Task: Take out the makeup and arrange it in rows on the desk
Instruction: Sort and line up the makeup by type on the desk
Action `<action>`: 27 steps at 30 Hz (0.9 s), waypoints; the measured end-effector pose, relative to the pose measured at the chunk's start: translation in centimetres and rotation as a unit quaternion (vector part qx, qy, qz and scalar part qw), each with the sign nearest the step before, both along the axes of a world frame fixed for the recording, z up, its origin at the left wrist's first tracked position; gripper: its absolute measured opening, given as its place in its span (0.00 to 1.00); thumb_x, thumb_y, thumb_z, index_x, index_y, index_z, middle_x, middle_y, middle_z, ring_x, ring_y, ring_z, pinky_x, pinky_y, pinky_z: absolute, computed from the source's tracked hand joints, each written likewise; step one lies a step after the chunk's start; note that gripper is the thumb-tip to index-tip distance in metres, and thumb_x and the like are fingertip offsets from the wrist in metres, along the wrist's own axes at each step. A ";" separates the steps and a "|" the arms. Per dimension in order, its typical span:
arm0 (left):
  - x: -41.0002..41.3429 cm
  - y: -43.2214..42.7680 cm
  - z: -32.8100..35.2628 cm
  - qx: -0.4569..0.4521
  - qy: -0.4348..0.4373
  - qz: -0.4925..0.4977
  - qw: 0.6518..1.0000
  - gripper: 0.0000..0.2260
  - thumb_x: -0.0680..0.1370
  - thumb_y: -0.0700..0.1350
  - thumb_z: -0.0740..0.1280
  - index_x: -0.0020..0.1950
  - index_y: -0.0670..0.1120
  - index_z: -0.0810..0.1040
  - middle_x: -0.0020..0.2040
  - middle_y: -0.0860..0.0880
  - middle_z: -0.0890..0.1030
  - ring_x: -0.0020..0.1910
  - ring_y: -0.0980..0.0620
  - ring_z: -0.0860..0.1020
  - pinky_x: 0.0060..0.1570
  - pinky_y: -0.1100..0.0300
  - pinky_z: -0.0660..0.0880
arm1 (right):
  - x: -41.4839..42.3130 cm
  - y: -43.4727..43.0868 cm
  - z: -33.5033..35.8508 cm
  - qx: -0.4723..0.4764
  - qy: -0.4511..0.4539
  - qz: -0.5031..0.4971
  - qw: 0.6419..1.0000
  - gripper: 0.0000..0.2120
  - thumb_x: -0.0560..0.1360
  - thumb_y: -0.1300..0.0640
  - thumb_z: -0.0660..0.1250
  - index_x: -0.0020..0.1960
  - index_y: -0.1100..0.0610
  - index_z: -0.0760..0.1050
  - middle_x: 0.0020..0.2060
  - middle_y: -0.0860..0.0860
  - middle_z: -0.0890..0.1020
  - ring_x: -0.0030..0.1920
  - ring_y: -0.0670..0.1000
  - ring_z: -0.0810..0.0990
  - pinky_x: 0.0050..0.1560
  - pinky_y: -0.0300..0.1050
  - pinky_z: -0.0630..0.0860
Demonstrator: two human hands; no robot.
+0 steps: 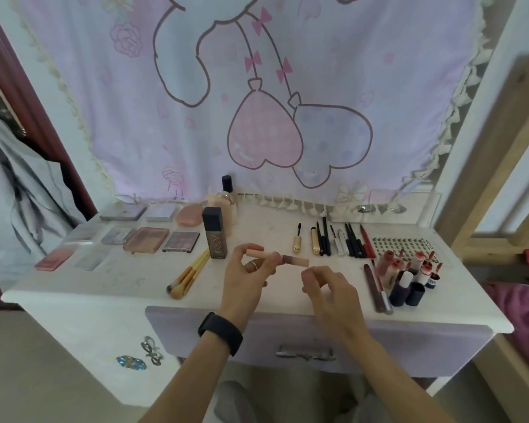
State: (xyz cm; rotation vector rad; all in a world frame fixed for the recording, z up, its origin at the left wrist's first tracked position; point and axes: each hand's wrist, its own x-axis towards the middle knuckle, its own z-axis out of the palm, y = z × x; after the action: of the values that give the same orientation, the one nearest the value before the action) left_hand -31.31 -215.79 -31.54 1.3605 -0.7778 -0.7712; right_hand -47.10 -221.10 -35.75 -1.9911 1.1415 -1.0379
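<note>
Nearest the person, below and to the right of the dark foundation bottle [215, 236], the lilac drawer [379, 340] sits pushed in under the table [119, 288]. Just above it, the left hand [245, 276] carries the peach tube [292, 260] level over the table, right of the foundation bottle and a little nearer; its grip is pinched on the tube's left half. The right hand [327, 291] has curled fingers by the tube's right end, and whether they touch it cannot be told. The step looks like laying this tube into a row. Most things seem already out, so the job is probably close to done. A good spot would be the bare patch right of the foundation bottle, with the tube laid parallel to its neighbours. Set it down flat and let it settle before letting go, as a round tube may roll. The makeup brushes [190, 273] lie below and left of the foundation bottle, and the lip tubes [409, 276] are crowded far to its right. Beyond, the row of pencils and mascaras [342, 242] lies right of the foundation bottle, the palettes [147, 239] sit left of it, and the cartoon curtain [287, 87] hangs behind
</note>
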 end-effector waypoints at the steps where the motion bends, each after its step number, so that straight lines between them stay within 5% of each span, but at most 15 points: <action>1: -0.1 0.0 0.0 0.004 -0.008 -0.009 1.000 0.14 0.76 0.48 0.73 0.57 0.47 0.73 0.46 0.48 0.85 0.45 0.50 0.83 0.39 0.63 0.77 | 0.3 0.3 0.2 0.022 -0.023 -0.001 0.999 0.24 0.77 0.28 0.52 0.49 0.44 0.77 0.40 0.42 0.81 0.43 0.40 0.77 0.44 0.34 0.69; 4: -0.1 -0.3 -0.4 -0.002 -0.041 -0.052 0.998 0.14 0.74 0.48 0.75 0.53 0.46 0.74 0.43 0.47 0.84 0.41 0.52 0.82 0.38 0.66 0.76 | 1.0 0.2 1.2 0.084 -0.093 -0.008 0.992 0.22 0.78 0.36 0.56 0.43 0.52 0.78 0.31 0.47 0.78 0.31 0.42 0.74 0.34 0.32 0.70; 7: 0.0 -1.1 -1.1 -0.008 -0.170 -0.063 0.983 0.10 0.75 0.50 0.74 0.49 0.49 0.76 0.44 0.52 0.83 0.42 0.57 0.80 0.40 0.67 0.74 | 1.4 -0.9 1.8 0.115 -0.108 -0.014 0.987 0.22 0.80 0.39 0.58 0.44 0.54 0.81 0.25 0.44 0.70 0.27 0.42 0.67 0.31 0.35 0.67; 10: 0.5 -2.3 -2.3 -0.005 -0.382 -0.061 0.922 0.03 0.80 0.50 0.67 0.52 0.53 0.77 0.45 0.57 0.79 0.42 0.61 0.77 0.39 0.69 0.71 | 1.6 -2.2 2.2 0.156 -0.123 0.001 0.980 0.19 0.83 0.45 0.60 0.41 0.48 0.85 0.28 0.50 0.66 0.29 0.45 0.64 0.34 0.38 0.66; 12: 0.6 -3.0 -3.1 0.014 -0.447 -0.073 0.892 0.06 0.82 0.50 0.63 0.54 0.52 0.78 0.45 0.57 0.78 0.41 0.62 0.74 0.40 0.68 0.68 | 1.8 -2.9 2.2 0.168 -0.115 -0.005 0.979 0.20 0.83 0.49 0.60 0.40 0.45 0.86 0.26 0.49 0.64 0.27 0.44 0.64 0.37 0.42 0.66; 16: 0.5 -4.0 -3.0 0.047 -0.274 -0.124 0.953 0.09 0.82 0.50 0.64 0.49 0.50 0.83 0.45 0.56 0.84 0.43 0.61 0.78 0.46 0.65 0.71 | 1.9 -3.4 2.0 0.160 -0.094 -0.017 0.983 0.20 0.84 0.49 0.57 0.42 0.48 0.86 0.19 0.44 0.64 0.24 0.42 0.66 0.41 0.44 0.70; 21: 1.7 -4.5 -2.7 0.094 -0.196 -0.203 0.955 0.13 0.80 0.55 0.63 0.48 0.52 0.85 0.48 0.57 0.86 0.52 0.60 0.80 0.61 0.56 0.74 | 1.5 -3.4 0.9 0.106 -0.075 0.004 0.992 0.20 0.85 0.51 0.56 0.45 0.49 0.85 0.19 0.44 0.68 0.24 0.44 0.65 0.30 0.36 0.63; 24: 1.9 -4.4 -2.2 0.104 -0.179 -0.224 0.952 0.16 0.80 0.55 0.62 0.48 0.48 0.86 0.43 0.59 0.85 0.45 0.65 0.78 0.54 0.65 0.72 | 1.6 -3.6 0.2 0.078 -0.080 0.009 0.994 0.19 0.85 0.52 0.56 0.43 0.45 0.83 0.20 0.46 0.67 0.23 0.45 0.64 0.27 0.36 0.62; 27: 2.2 -4.5 -1.6 0.111 -0.183 -0.248 0.945 0.18 0.81 0.54 0.61 0.46 0.46 0.86 0.27 0.62 0.75 0.31 0.63 0.70 0.38 0.73 0.66 | 1.7 -3.6 -0.3 0.058 -0.084 0.001 0.995 0.21 0.84 0.55 0.57 0.37 0.51 0.81 0.20 0.45 0.68 0.22 0.45 0.64 0.26 0.36 0.61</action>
State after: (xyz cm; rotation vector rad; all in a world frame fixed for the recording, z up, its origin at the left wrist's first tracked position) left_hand -29.11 -220.29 -33.16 1.5537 -1.3972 -1.0331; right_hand -45.41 -224.71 -36.03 -1.7797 1.0830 -1.0905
